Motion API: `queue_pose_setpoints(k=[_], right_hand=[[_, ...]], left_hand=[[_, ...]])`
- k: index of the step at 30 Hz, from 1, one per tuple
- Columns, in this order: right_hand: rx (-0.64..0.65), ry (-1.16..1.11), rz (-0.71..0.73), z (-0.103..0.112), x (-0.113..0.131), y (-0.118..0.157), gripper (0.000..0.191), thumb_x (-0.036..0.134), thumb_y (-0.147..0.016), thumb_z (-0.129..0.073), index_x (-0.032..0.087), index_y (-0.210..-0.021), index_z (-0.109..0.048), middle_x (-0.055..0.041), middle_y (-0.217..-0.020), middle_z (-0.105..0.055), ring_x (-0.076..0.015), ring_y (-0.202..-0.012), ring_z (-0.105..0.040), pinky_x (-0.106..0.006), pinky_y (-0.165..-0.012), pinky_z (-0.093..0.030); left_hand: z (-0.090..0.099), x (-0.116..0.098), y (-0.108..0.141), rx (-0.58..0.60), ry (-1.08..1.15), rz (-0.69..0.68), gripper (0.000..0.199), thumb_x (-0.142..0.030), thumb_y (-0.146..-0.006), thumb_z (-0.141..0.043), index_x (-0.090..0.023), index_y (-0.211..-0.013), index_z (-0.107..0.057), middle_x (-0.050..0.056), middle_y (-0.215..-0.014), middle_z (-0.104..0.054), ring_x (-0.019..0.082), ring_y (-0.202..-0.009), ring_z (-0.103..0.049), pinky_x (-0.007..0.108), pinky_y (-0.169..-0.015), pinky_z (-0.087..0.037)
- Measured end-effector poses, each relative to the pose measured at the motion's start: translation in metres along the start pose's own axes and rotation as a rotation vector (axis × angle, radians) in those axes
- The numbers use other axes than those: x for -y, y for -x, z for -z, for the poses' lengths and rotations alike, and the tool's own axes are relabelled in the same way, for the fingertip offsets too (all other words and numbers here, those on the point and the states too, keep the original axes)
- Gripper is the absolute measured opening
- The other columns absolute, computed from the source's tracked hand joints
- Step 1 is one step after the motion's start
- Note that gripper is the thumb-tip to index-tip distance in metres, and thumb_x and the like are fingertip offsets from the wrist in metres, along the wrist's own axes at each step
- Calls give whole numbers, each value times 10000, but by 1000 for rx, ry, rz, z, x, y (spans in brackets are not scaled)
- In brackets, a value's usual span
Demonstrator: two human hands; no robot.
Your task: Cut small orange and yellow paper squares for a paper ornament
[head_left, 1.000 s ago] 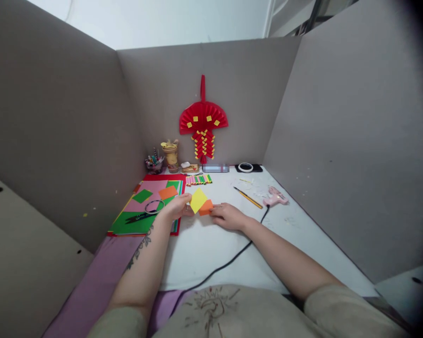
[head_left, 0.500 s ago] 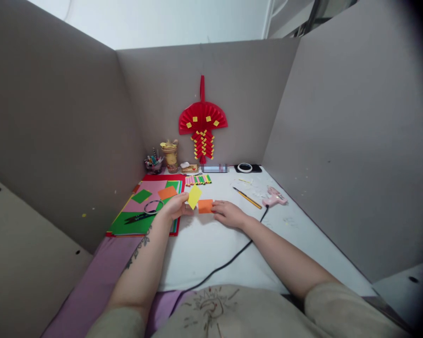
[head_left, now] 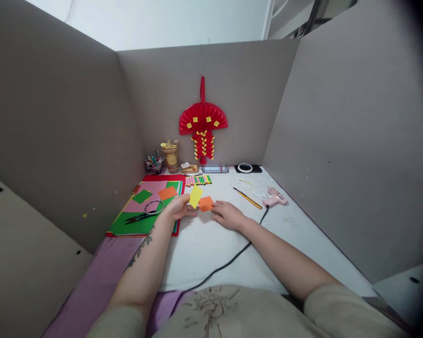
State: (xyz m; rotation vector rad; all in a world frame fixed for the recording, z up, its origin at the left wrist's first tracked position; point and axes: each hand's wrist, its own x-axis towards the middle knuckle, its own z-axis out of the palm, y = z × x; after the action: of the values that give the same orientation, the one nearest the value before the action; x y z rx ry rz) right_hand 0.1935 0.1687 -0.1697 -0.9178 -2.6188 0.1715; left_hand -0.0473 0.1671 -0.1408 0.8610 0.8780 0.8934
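My left hand (head_left: 179, 206) pinches a small yellow paper rectangle (head_left: 196, 196) between thumb and finger, tilted up above the white table. Just to its right, my right hand (head_left: 227, 215) has its fingertips on the right edge of an orange paper piece (head_left: 206, 203). The two papers are close together, and the orange one's left corner comes near the yellow one's lower edge. Beyond the hands lies a row of small rolled paper tubes (head_left: 198, 180) in pink, green and yellow.
Coloured sheets (head_left: 123, 226) at the left carry black-handled scissors (head_left: 139, 218), a green piece (head_left: 142, 196) and another orange piece (head_left: 168, 192). To the right are a yellow pencil (head_left: 247, 198) and a pink glue gun (head_left: 275, 196), its black cord (head_left: 229, 261) crossing the table. A red paper decoration (head_left: 202, 119) hangs behind.
The orange piece has turned and tilted slightly in my right fingers. My left hand has shifted a little to the right with the yellow paper.
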Motion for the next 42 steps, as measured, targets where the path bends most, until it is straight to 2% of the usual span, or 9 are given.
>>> queue_pose_setpoints(k=[9, 18, 26, 29, 31, 35, 37, 39, 42], right_hand=[[4, 24, -78, -2, -6, -1, 313, 304, -832, -504, 181, -1087, -637, -122, -1238, -565, -257, -1179, -488, -394, -991, -363], [-24, 27, -59, 1, -10, -1, 245, 299, -839, -505, 175, -987, -656, -114, -1157, -600, -231, -1110, -520, -364, -940, -393], [-49, 8, -55, -2, -14, -2, 215, 285, -833, -518, 177, -958, -656, -108, -1081, -626, -224, -1086, -528, -354, -926, -400], [-82, -33, -52, -2, -14, -2, 200, 263, -825, -517, 176, -928, -665, -105, -1068, -636, -221, -1067, -542, -356, -926, -405], [-152, -103, -84, -1, -12, -1, 209, 245, -832, -494, 177, -929, -667, -97, -1041, -654, -213, -1047, -557, -359, -929, -407], [-357, -419, -263, 3, -4, 0, 244, 290, -855, -452, 176, -907, -661, -82, -986, -678, -191, -954, -603, -339, -883, -443], [-407, -642, -318, 6, 0, 0, 300, 367, -869, -428, 167, -911, -646, -79, -937, -681, -183, -890, -618, -323, -817, -471], [-425, -834, -321, 8, 3, 0, 349, 438, -860, -431, 160, -959, -618, -67, -878, -675, -173, -815, -621, -307, -742, -487], [-478, -956, -347, 8, 4, -1, 316, 454, -782, -547, 161, -891, -596, -24, -746, -640, -142, -671, -587, -273, -641, -476]], left_hand=[[-7, 5, -11, -88, 61, -28, 245, -237, -839, -471, -131, -1037, -569, 127, -948, -651, 212, -712, -651, 375, -588, -552], [-17, 6, -13, -133, 78, -59, 236, -230, -836, -466, -130, -1016, -582, 119, -941, -656, 215, -738, -658, 339, -570, -547], [-18, 9, -18, -115, 74, -78, 230, -255, -801, -516, -142, -990, -584, 106, -919, -659, 197, -714, -647, 321, -579, -537], [-16, 12, -20, -170, 42, -105, 217, -274, -785, -529, -158, -962, -577, 86, -916, -653, 176, -692, -634, 319, -611, -524], [-16, 12, -19, -265, -54, -187, 190, -299, -770, -547, -167, -903, -578, 62, -906, -649, 159, -712, -623, 285, -637, -502], [-21, 7, -9, -451, -453, -393, 195, -359, -735, -581, -165, -756, -587, 29, -798, -643, 153, -735, -585, 221, -619, -439], [-28, 5, -2, -449, -569, -437, 201, -361, -721, -589, -162, -742, -603, 38, -805, -653, 164, -739, -580, 231, -630, -431], [-36, 5, 3, -396, -596, -458, 199, -355, -707, -602, -156, -716, -614, 60, -847, -667, 178, -756, -584, 246, -659, -431], [-44, 8, 5, -324, -647, -449, 199, -353, -697, -613, -156, -666, -610, 62, -803, -668, 181, -725, -575, 247, -640, -419]])
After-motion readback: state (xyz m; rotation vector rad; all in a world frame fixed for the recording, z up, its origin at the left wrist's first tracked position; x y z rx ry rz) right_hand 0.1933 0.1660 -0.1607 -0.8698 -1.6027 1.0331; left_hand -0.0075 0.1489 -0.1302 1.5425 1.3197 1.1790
